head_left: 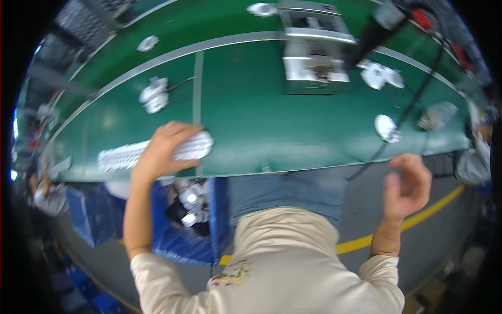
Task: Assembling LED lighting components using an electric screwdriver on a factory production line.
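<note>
My left hand lies across the right part of a long row of white, ridged round pieces on the green table. Its thumb is on the near side and its fingers on the far side, gripping the row; the palm hides its middle. A white rounded end piece shows between thumb and fingers. Off the front edge at the right, my right hand hangs in the air, slightly blurred. Its fingers are loosely bent, apart from the thumb, with nothing visible between them. Nearest to it on the table is a white disc.
A silver metal fixture stands at the back, beside a dark tool with a cable. White parts with wires lie left, others right. A clear bag sits far right. Below the edge is a blue bin holding parts.
</note>
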Available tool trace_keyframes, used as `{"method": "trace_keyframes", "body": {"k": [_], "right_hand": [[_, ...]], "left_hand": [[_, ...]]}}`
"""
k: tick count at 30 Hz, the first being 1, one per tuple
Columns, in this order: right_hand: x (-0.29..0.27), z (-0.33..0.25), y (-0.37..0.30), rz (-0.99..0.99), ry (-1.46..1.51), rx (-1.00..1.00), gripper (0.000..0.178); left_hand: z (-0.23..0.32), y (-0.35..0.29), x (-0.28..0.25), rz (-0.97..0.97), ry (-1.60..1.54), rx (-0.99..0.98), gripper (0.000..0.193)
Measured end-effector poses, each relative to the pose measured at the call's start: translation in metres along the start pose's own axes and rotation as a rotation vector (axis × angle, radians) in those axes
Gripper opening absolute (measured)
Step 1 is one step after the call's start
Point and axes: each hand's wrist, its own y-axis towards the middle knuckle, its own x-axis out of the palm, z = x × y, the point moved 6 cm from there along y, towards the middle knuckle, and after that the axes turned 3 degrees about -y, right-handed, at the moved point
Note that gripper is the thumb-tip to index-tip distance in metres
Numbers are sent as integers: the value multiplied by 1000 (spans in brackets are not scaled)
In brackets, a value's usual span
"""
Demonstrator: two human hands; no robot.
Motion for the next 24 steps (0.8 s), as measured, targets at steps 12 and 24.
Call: {"method": "trace_keyframes", "body": {"k": [12, 24], "right_hand": [[-38, 177, -12, -442, -337, 532, 72], [89, 139, 16, -702, -31, 153, 84]], "left_hand": [[26, 40, 12, 104, -66, -10, 63], [108, 141, 57, 186, -190, 201, 61]]}}
